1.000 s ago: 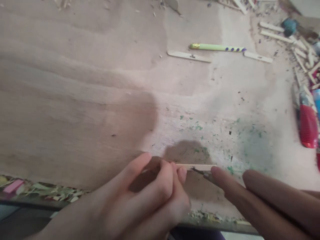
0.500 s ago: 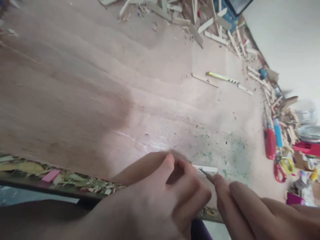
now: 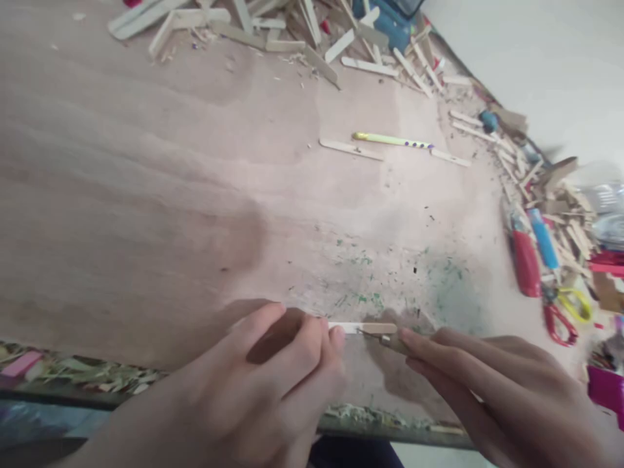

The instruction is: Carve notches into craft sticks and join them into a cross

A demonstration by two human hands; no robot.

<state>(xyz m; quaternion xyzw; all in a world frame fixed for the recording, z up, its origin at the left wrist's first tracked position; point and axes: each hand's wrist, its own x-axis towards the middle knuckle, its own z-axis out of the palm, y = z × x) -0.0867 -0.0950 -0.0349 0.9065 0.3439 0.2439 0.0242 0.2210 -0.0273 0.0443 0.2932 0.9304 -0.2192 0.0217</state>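
Right, nearest first: wood shavings (image 3: 92, 378) line the table's near edge, a pink block (image 3: 22, 364) among them at far left. Just beyond, left hand (image 3: 277, 370) has fingertips pinched on a wooden craft stick (image 3: 353, 327); part of the grip is hidden behind the knuckles. Stick sticks out to the right from that pinch, long axis running left to right, roughly along the near edge, low over the table (image 3: 170, 201); can't tell if it touches the wood. Right hand (image 3: 482, 374) sits just beyond the free end, fingers wrapped on a thin-bladed tool (image 3: 396, 342), probably a craft knife. Tip points left and slightly away, meeting the stick around the middle of its exposed length, on the near side; contact looks likely, too small to be sure. So the stick lies right of the left grip, left of the right one; left hand is nearer, being on it.

Past the stick, green flecks (image 3: 361, 299) dot the table. To the right: scissors (image 3: 550, 320) with red and yellow handles, then a red-handled cutter (image 3: 526, 263). Farther, a pale green pencil (image 3: 387, 139) between two loose craft sticks (image 3: 348, 149). Farthest, a jumbled stick pile (image 3: 361, 65).
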